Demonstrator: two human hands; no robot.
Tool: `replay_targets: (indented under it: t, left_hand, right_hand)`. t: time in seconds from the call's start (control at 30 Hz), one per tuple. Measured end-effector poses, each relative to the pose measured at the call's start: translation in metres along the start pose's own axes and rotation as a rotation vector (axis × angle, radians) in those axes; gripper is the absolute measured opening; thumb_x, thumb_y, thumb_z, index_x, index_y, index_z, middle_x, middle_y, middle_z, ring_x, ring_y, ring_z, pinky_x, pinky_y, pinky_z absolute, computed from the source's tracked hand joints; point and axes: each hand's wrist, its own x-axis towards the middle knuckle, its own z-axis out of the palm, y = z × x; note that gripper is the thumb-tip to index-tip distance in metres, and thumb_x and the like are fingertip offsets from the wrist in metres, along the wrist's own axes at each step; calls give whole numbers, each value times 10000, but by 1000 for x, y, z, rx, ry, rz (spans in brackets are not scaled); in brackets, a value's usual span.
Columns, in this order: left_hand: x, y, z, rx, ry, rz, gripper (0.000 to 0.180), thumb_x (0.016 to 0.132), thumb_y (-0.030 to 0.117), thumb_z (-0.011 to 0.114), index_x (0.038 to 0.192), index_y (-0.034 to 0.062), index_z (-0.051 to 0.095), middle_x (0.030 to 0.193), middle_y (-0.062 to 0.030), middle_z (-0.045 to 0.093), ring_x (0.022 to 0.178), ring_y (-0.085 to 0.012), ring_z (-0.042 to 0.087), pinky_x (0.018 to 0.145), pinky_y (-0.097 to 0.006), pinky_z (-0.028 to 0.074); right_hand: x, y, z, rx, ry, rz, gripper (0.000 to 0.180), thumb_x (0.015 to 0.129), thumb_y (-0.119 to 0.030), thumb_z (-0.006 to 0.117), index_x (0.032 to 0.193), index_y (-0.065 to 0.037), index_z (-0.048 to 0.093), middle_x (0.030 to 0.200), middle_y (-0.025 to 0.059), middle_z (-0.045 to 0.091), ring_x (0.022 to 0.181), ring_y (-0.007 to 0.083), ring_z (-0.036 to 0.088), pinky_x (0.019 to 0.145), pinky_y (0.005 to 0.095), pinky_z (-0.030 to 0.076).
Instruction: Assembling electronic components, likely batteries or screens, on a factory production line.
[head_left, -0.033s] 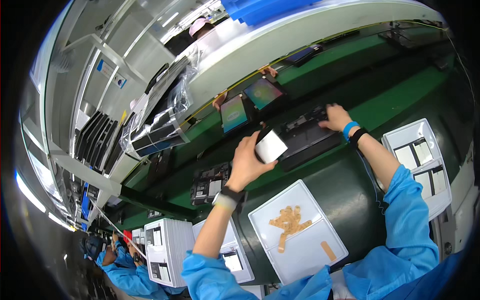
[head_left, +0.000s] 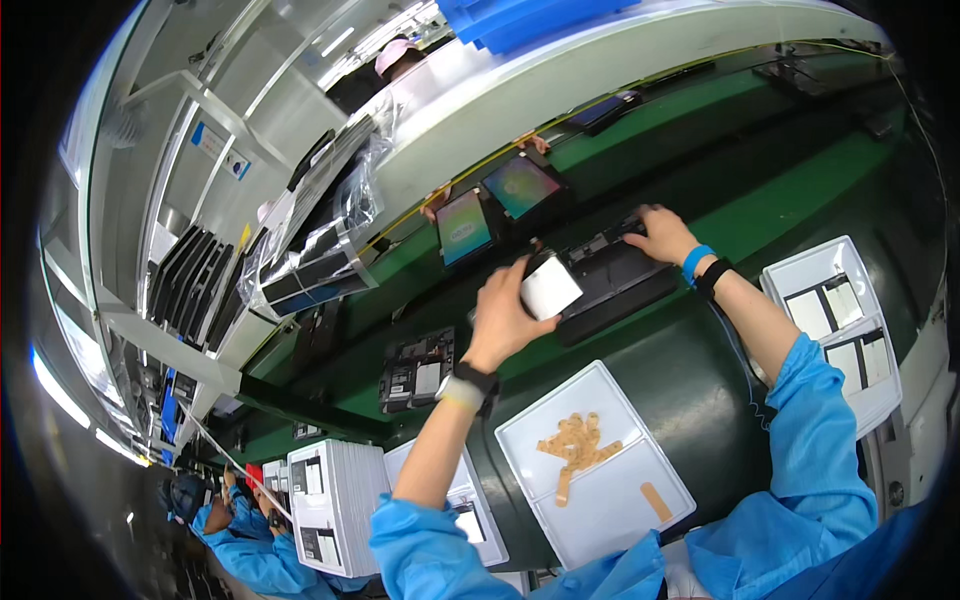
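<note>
Held between the thumb and fingers of my left hand (head_left: 495,318) is a white flat rectangular piece (head_left: 551,289), tilted at the left end of a black open device casing (head_left: 625,285). Dark internal parts show along the casing's far side. My right hand (head_left: 664,238) grips that casing at its far right corner, fingers bent over the edge. What lies under the white piece is hidden. To the left, another opened device (head_left: 415,374) with exposed parts lies on the green bench.
A white tray (head_left: 600,510) with tan strips (head_left: 578,445) is near me. White trays of batteries (head_left: 842,305) stand right, with a tray stack (head_left: 352,500) left. Two lit tablets (head_left: 465,230) lie beyond, hands behind them. A blue-sleeved co-worker (head_left: 245,550) is at lower left.
My left hand and the white piece have shifted slightly right, over the casing's left end. My right hand has moved slightly left at the casing's far corner.
</note>
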Motion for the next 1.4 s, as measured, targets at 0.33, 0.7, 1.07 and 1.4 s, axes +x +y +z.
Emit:
replay_targets:
  t: [0.33, 0.7, 1.07, 1.4]
  left_hand:
    - [68, 23, 140, 181, 63, 81, 1082, 806, 563, 806, 1586, -36, 355, 1624, -294, 369, 1533, -423, 323, 1271, -533, 236]
    - [27, 3, 172, -302, 82, -126, 345, 913, 9, 715, 1251, 41, 654, 1023, -147, 797, 936, -343, 756, 862, -404, 583]
    - [8, -32, 127, -180, 137, -71, 735, 786, 204, 909, 1417, 15, 583, 1386, -193, 652, 1321, -364, 601, 1102, -431, 481]
    - [6, -79, 137, -81, -34, -52, 1250, 575, 343, 1019, 1568, -43, 366, 1600, -285, 397, 1501, -445, 366, 1242, -477, 350]
  right_hand:
    - [-39, -35, -76, 335, 176, 82, 552, 761, 42, 839, 1285, -46, 686, 1007, 236, 753, 939, 389, 751, 812, 427, 604]
    - [-11, 21, -47, 53, 85, 96, 557, 760, -18, 860, 1276, -37, 651, 1017, 259, 749, 1038, 449, 716, 927, 488, 587]
    - [8, -4, 21, 216, -213, -286, 526, 796, -81, 845, 1276, -40, 636, 837, 132, 703, 810, 329, 694, 775, 431, 551]
    - [8, -18, 22, 231, -303, -260, 497, 816, -78, 838, 1250, -4, 608, 921, 148, 720, 933, 375, 679, 851, 473, 520]
